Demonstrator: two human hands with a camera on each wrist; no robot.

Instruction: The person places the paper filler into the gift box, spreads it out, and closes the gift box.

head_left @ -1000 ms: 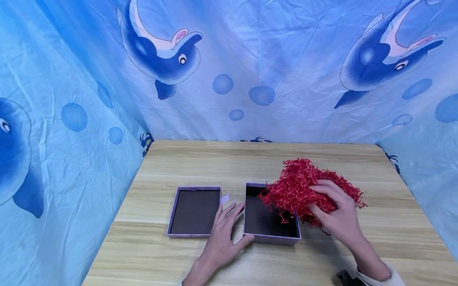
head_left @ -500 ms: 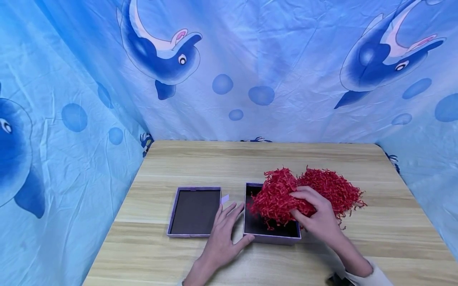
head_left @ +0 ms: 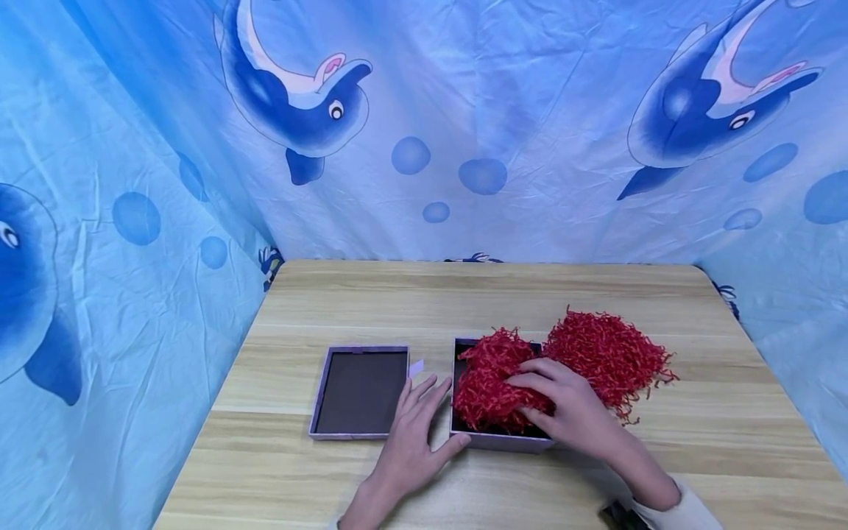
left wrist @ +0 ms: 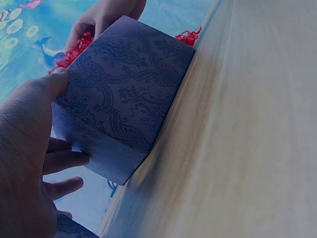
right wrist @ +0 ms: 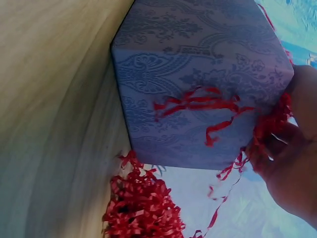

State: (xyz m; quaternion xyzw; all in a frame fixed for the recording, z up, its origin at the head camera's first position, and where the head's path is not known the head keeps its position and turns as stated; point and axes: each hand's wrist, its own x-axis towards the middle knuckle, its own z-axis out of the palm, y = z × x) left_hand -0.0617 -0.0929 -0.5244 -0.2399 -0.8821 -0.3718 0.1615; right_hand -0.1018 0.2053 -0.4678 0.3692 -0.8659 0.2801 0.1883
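An open patterned purple box with a dark inside stands on the table. My right hand holds a clump of red crinkle-cut shredded paper down in the box, and the clump covers most of its floor. Stray red strands hang over the box's outer wall in the right wrist view. At the box's near left corner, my left hand lies with its fingers extended along the left side. The thumb touches the upper edge in the left wrist view.
A shallow purple lid with a dark inside lies left of the box, a small lilac tab at its right edge. More red shredded paper is heaped on the wooden table to the right. A blue dolphin-print curtain surrounds the table.
My right hand has moved left and down, carrying a clump of shredded paper off the heap and into the box. The left hand has stayed in place.
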